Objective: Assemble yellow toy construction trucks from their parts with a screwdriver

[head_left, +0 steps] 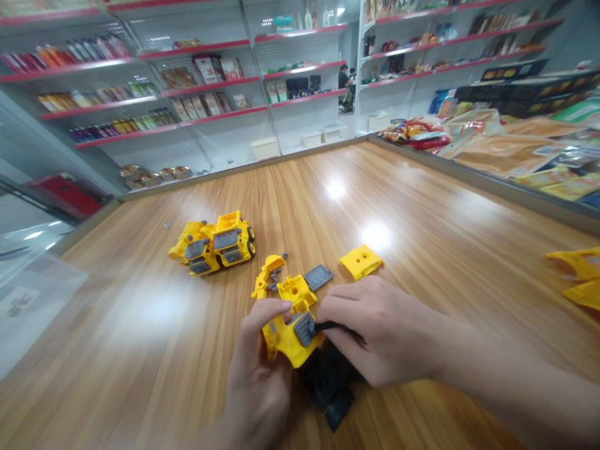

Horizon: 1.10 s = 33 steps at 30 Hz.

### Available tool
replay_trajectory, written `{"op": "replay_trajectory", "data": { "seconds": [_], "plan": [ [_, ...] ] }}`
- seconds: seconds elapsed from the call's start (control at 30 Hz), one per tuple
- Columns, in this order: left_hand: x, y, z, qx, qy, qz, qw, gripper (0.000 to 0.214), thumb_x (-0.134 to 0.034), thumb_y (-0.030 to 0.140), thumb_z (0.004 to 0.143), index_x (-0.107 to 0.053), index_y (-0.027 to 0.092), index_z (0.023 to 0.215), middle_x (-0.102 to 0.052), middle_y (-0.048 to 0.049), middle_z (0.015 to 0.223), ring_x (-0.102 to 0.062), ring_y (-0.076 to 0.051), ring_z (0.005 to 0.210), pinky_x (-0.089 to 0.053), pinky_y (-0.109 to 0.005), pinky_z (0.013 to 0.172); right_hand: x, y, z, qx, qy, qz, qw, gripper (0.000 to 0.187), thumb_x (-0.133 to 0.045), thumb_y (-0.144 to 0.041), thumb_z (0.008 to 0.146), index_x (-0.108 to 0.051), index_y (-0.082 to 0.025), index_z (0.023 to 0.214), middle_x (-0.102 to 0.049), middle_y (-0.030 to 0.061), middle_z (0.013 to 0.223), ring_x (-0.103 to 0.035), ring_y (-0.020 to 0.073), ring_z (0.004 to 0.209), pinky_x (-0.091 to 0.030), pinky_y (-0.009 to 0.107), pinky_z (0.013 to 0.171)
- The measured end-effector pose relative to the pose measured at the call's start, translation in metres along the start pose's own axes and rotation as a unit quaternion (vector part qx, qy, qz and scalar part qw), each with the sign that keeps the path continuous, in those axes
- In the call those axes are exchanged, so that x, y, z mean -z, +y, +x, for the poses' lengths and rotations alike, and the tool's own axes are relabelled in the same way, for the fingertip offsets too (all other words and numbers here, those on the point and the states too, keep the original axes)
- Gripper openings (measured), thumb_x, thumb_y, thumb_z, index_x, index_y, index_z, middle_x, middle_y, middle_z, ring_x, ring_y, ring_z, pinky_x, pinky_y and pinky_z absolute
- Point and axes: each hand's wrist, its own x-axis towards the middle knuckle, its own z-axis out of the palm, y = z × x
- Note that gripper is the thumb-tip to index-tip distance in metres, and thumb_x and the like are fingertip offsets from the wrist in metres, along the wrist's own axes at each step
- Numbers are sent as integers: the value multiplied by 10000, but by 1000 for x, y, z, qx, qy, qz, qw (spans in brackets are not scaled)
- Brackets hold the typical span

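My left hand (260, 381) grips a yellow toy vehicle body (288, 340) with a grey panel, held just above the wooden table (422, 212). My right hand (384, 334) pinches a thin black tool (335, 327) whose tip touches the grey panel. A black toy part (330, 384) sits under the body. Just beyond lie loose pieces: a yellow arm piece (268, 272), a yellow block (297, 292), a grey plate (319, 277) and a yellow cover (361, 261).
Two assembled yellow toy trucks (213, 244) stand to the left. More yellow parts (579, 275) lie at the right edge. Snack packets (497, 140) fill a bin on the right. Store shelves (187, 81) run along the back, with a person far behind.
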Motion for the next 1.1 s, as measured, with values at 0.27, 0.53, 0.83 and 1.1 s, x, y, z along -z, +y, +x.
{"op": "replay_trajectory", "data": {
  "seconds": [0.27, 0.53, 0.83, 1.1],
  "plan": [
    [0, -2, 3, -35, -26, 21, 999, 263, -613, 102, 853, -633, 262, 1060, -547, -67, 1042, -594, -216, 918, -509, -320, 759, 5, -5, 0, 11, 2, -22, 1000, 115, -525, -136, 867, -602, -162, 947, -647, 53, 780, -593, 179, 665, -414, 287, 570],
    [1, -1, 2, -58, -35, 55, 996, 270, -584, 66, 849, -611, 243, 1050, -519, -69, 1045, -567, -218, 943, -472, -323, 784, 5, -4, 2, 41, 4, -91, 995, 187, -492, -179, 917, -599, -178, 763, -604, 30, 688, -510, 158, 581, -327, 314, 513],
    [3, -5, 2, -39, -69, 67, 995, 403, -523, -4, 834, -547, 255, 1141, -506, -67, 1100, -530, -226, 1028, -459, -330, 862, 2, -5, 1, 4, 1, -77, 997, 145, -521, -201, 901, -592, -176, 778, -611, 30, 708, -510, 157, 582, -302, 316, 520],
    [3, -2, 2, -50, -88, 64, 993, 450, -500, -47, 800, -534, 242, 1144, -483, -68, 1078, -519, -221, 1016, -457, -315, 845, 6, -5, 0, 20, -31, -80, 996, 112, -522, -153, 866, -599, -170, 785, -604, 29, 720, -503, 158, 609, -303, 307, 538]
  ]
}}
